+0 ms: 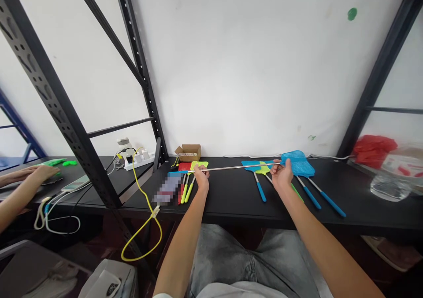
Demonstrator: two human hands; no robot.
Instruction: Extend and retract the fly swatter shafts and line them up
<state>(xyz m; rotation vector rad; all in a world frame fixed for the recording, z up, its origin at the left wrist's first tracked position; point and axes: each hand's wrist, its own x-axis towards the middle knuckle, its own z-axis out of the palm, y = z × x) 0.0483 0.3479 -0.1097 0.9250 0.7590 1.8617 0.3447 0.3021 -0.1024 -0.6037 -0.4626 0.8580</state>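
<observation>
A blue fly swatter (238, 167) with a long, extended metal rod lies level across the front of me, above the black tabletop. My left hand (202, 178) is closed around the rod near its blue handle, which points left. At the other end my right hand (282, 174) is closed on the rod just below the blue mesh head. Beneath and beside my left hand are yellow-green swatters (189, 193) and a red swatter (184, 167). A shorter blue swatter (261, 192) lies between my hands. More blue swatters (327, 199) rest by my right hand, partly overlapped.
A small cardboard box (189, 152) stands against the wall. To the left are a power strip (140, 160), a yellow cable (142, 192) and a black rack post (62, 100). Another person's hands (36, 174) work beyond it. A clear plastic container (390, 185) sits right.
</observation>
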